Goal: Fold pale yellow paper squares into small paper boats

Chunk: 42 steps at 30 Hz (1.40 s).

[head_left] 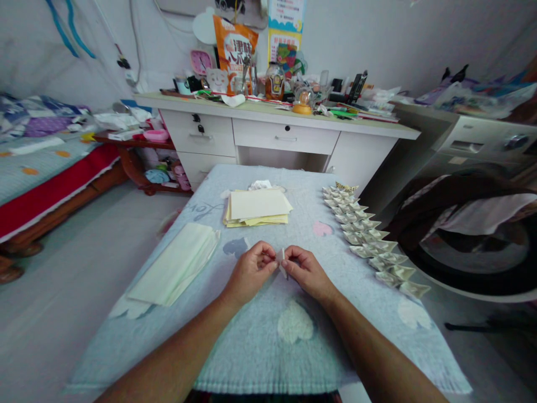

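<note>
Between my two hands, above the middle of the cloth-covered table, is a small piece of folded white paper. My left hand pinches it from the left, thumb and fingertips closed. From the other side my right hand grips it with thumb and forefinger. The fingers hide part of the folds. Beyond my hands lies a stack of cream and yellow paper sheets. To the left rests a pile of pale folded paper. Rows of folded paper boats line the table's right side.
A white desk stands behind the table, crowded with a jar, an orange snack bag and a pink clock. At right is a washing machine with cloth hanging from its door opening. A bed is at left.
</note>
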{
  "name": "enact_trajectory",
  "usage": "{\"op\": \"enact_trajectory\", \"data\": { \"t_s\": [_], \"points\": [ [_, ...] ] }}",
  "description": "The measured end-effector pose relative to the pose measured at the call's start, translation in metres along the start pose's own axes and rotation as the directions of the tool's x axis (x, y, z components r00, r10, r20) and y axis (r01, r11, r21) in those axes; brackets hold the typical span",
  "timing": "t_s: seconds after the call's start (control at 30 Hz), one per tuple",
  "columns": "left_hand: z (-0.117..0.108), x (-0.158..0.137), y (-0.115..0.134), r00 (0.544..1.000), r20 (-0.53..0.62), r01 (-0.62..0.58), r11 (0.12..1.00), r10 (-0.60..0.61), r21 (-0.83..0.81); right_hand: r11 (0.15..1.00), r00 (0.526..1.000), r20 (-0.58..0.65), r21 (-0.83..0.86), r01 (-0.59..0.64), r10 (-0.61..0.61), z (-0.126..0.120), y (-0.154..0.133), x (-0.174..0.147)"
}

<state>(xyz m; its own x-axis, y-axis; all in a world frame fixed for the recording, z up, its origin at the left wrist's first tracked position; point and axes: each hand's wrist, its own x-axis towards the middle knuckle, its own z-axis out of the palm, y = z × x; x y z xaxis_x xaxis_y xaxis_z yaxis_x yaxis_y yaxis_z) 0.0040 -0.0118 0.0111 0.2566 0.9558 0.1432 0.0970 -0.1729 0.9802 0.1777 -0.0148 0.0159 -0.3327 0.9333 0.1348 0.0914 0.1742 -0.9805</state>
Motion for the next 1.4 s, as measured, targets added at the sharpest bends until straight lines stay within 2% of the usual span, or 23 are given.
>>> {"op": "enact_trajectory", "data": {
  "t_s": [0.13,0.33,0.7,0.9,1.2,1.4],
  "points": [
    [0.0,-0.002,0.004,0.995,0.02,-0.101,0.985,0.099,0.138,0.999,1.0,0.005,0.038,0.003,-0.003,0.0,-0.001,0.002],
    [-0.001,-0.003,0.01,0.987,0.097,-0.137,0.988,0.129,0.077,0.997,1.0,0.009,0.078,0.012,-0.013,-0.001,0.001,0.001],
    [0.0,-0.002,0.007,0.995,0.086,-0.036,0.996,0.043,-0.083,0.998,0.999,0.011,0.053,0.037,-0.038,-0.002,-0.005,0.001],
    [0.0,0.0,0.008,0.997,0.081,0.032,0.986,-0.019,-0.161,0.994,0.994,-0.025,0.018,0.104,-0.104,-0.001,-0.006,0.001],
    [0.003,0.001,0.003,0.997,0.049,0.065,0.981,-0.057,-0.183,0.959,0.965,-0.106,-0.178,0.219,-0.24,0.004,-0.006,-0.002],
    [0.004,0.002,0.001,0.993,0.011,0.119,0.97,-0.12,-0.21,0.896,0.934,-0.083,-0.321,0.306,-0.348,0.005,-0.011,-0.002]
  ]
}}
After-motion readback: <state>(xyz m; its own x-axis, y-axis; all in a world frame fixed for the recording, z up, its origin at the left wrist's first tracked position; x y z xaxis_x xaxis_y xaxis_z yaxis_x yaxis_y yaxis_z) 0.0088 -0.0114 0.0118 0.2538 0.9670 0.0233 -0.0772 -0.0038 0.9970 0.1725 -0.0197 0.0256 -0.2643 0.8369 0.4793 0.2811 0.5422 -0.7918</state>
